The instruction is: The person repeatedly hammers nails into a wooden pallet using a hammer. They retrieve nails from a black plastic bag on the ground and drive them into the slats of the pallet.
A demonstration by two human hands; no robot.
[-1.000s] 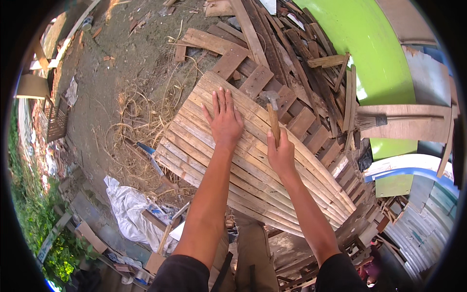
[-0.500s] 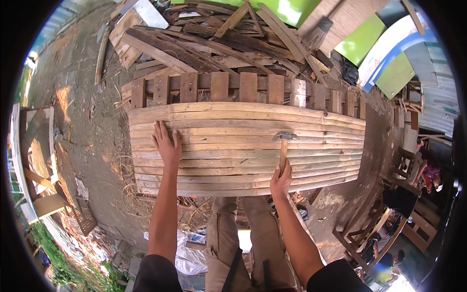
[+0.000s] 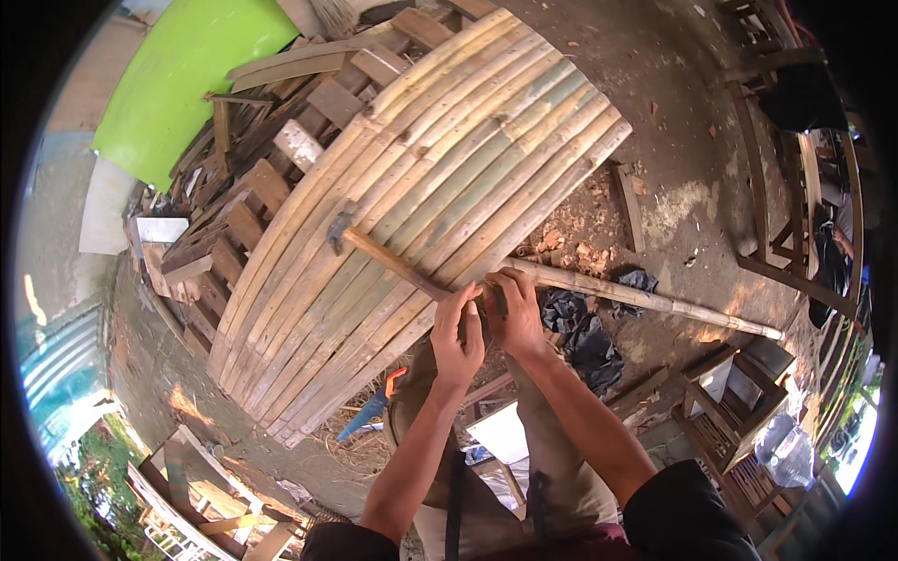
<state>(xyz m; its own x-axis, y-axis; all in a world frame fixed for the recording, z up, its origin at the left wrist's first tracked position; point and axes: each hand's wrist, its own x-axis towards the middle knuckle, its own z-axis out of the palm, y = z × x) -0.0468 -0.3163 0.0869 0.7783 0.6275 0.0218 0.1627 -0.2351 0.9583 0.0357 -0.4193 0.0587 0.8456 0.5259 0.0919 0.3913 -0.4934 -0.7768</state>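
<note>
1. Head view: the left hand (image 3: 456, 338) is beside the hammer (image 3: 388, 260), fingers bent around the handle's lower end; I cannot tell whether they grip it.
2. The right hand (image 3: 513, 316) is just beside it at 2 o'clock, fingers curled in; anything pinched there is hidden.
3. The hammer lies across the bamboo slat panel (image 3: 449, 187), its head toward 10 o'clock from the hands; the panel spreads from 8 to 1 o'clock.
4. The hammer should feel stiff and head-heavy; best held low on the handle.
5. The panel looks stiff, perhaps slick; best taken by opposite edges.
</note>
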